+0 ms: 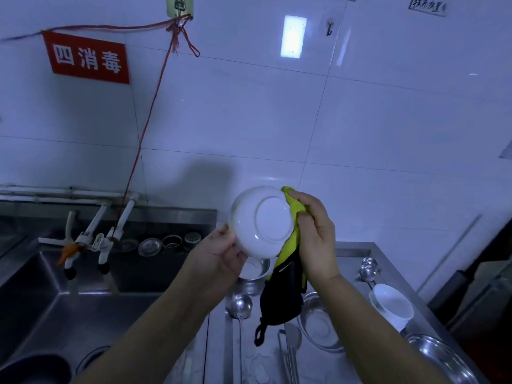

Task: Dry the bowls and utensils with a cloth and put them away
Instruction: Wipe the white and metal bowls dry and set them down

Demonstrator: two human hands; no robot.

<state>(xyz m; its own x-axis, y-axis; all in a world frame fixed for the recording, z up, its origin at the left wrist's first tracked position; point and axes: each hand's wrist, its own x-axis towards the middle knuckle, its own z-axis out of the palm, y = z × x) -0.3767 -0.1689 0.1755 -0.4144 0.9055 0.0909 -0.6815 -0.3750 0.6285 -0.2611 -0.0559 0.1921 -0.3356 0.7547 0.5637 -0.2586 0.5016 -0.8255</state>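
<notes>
White bowl (260,221), glossy and round, held base toward the camera above the steel counter (357,248). Left hand (219,252) grips its lower-left rim; right hand (314,231) pinches a yellow-green and black cloth (288,275) against the right edge — the dark end hangs down. Bowl interior hidden; a ladle (240,303) lies below, its handle cut off.
</notes>
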